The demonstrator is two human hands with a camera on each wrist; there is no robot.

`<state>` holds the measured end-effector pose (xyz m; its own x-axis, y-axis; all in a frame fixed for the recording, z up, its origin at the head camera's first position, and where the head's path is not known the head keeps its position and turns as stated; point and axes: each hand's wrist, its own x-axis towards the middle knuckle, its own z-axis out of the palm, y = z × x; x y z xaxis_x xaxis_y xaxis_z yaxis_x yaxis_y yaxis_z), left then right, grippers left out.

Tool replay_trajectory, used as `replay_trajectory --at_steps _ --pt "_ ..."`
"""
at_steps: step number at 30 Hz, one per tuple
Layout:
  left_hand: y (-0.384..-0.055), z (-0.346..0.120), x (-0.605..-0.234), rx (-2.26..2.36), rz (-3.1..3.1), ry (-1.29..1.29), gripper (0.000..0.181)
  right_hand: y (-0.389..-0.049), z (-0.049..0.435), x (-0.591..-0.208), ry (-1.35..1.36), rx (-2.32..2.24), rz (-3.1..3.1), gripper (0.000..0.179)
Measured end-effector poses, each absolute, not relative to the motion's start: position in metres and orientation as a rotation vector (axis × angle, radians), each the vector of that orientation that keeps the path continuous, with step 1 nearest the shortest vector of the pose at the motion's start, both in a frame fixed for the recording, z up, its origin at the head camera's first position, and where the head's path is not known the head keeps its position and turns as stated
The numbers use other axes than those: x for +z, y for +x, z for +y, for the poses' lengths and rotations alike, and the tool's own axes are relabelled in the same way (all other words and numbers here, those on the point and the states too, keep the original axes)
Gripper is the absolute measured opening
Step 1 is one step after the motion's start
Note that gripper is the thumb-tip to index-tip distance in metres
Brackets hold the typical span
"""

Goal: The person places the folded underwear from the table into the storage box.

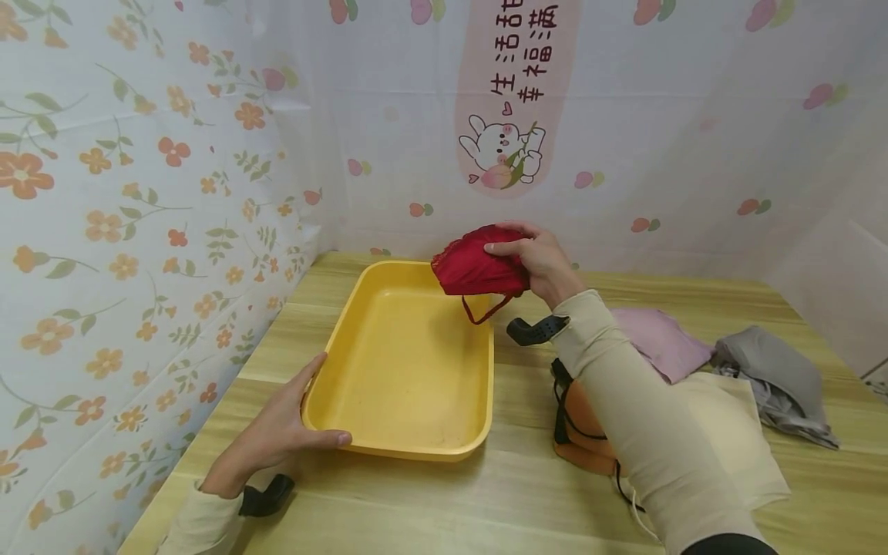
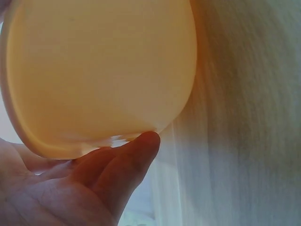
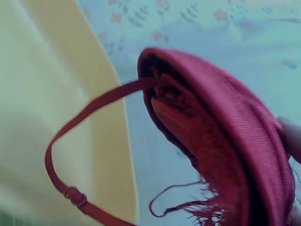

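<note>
A red bra (image 1: 479,262), folded over, hangs above the far right corner of a yellow tray (image 1: 402,370). My right hand (image 1: 544,258) pinches it from the right, thumb on the near side. One thin strap dangles in a loop below; the right wrist view shows this strap (image 3: 77,120) with its small slider, beside the bra's folded cup (image 3: 230,108) and frayed lace. My left hand (image 1: 284,424) grips the tray's near left corner, thumb along the front wall and fingers on the left side. In the left wrist view, fingers (image 2: 124,169) press against the tray's outer wall (image 2: 103,70).
Right of the tray, partly under my right forearm, lie an orange item (image 1: 583,432) with black straps and a cream cloth (image 1: 742,439). Beyond them are a lilac cloth (image 1: 659,339) and a crumpled grey garment (image 1: 777,381). Patterned curtains (image 1: 388,154) border the wooden table.
</note>
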<state>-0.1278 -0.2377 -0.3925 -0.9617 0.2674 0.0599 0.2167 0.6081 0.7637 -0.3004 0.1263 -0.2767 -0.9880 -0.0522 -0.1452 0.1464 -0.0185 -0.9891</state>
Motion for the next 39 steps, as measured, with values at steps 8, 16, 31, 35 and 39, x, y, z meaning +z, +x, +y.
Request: replay_trajectory --at_steps 8,16,31,35,39 --pt "-0.129 -0.238 -0.393 1.25 2.792 0.397 0.121 -0.304 0.079 -0.29 0.133 -2.199 2.0 0.053" --pt "-0.13 -0.237 -0.392 1.231 2.793 0.37 0.122 -0.303 0.039 -0.316 0.28 -2.284 1.911 0.053" --pt "-0.13 -0.237 -0.397 1.254 2.783 0.391 0.121 -0.305 0.006 -0.372 0.464 -2.21 1.998 0.052" --pt "-0.13 -0.237 -0.398 1.271 2.771 0.376 0.121 -0.304 0.008 -0.381 0.429 -2.018 2.252 0.049" --pt "-0.131 -0.239 -0.398 1.284 2.768 0.371 0.121 -0.304 0.008 -0.383 0.247 -1.565 2.649 0.047"
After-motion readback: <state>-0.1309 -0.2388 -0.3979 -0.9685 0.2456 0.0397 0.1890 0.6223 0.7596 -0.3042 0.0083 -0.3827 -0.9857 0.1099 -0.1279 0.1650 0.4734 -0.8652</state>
